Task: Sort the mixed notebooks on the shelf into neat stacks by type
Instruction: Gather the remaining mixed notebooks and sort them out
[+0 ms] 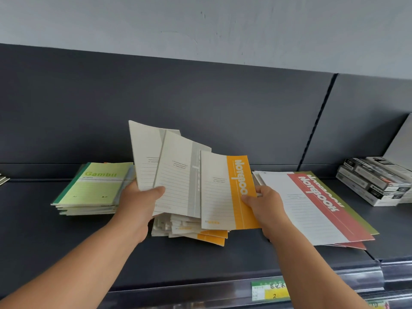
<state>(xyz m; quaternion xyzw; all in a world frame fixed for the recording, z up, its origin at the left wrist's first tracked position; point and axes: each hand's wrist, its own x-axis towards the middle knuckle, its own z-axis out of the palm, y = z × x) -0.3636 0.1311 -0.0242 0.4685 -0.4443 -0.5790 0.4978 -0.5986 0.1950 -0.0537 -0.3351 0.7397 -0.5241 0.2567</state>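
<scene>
My left hand (139, 200) grips two grey-striped notebooks (176, 175), fanned and tilted upright above the shelf. My right hand (265, 202) pinches an orange-striped notebook (225, 192) by its right edge, held up beside them. Beneath both lies a messy pile of small notebooks (189, 228) with orange edges showing. A stack of green Gambit notebooks (93, 188) lies to the left. Large red-striped notebooks (312, 208) lie flat to the right, over an olive one.
The dark shelf (66, 241) has a dark back panel (200, 103) behind it. Black and white boxes (376, 181) are stacked at the far right. A green and yellow price label (269, 291) sits on the shelf's front rail.
</scene>
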